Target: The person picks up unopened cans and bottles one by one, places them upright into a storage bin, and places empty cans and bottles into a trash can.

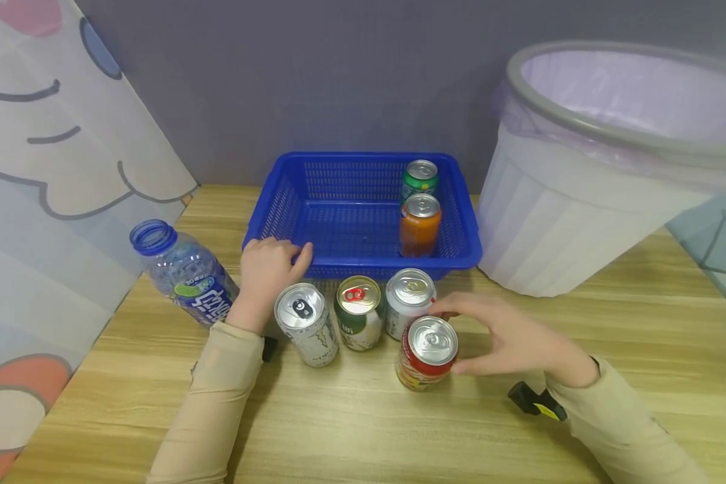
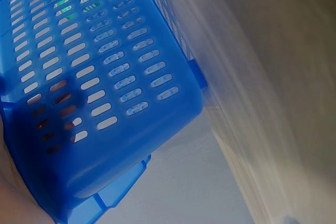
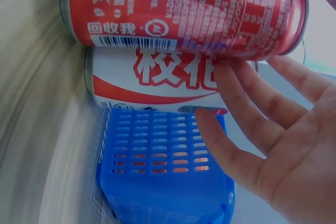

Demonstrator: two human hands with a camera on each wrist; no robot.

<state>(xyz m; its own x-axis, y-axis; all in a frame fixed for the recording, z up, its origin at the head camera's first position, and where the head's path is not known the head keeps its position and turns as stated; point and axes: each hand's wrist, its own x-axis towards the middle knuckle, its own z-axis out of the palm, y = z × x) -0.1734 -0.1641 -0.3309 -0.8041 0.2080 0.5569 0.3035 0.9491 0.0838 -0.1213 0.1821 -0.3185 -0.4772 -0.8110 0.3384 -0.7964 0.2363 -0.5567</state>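
At the front left corner of a blue plastic basket [image 1: 363, 267], my left hand [image 1: 270, 269] grips the rim. Some of its fingers show through the slots in the left wrist view. My right hand [image 1: 508, 336] is spread around the right side of a red cola can [image 1: 426, 353], fingers behind it and thumb near its front. In the right wrist view those fingers [image 3: 252, 108] look fairly straight beside the red can. Behind it stands a white can [image 3: 163, 85] with red lettering. A green-and-white can [image 1: 359, 316] and a white Monster can [image 1: 307, 326] stand further left.
Inside the basket, an orange can [image 1: 419, 232] and a green can [image 1: 420, 178] stand at the right end. A clear plastic bottle [image 1: 187, 279] with a blue neck stands left of my left hand. Right of the basket is a white lined bin [image 1: 556, 202].
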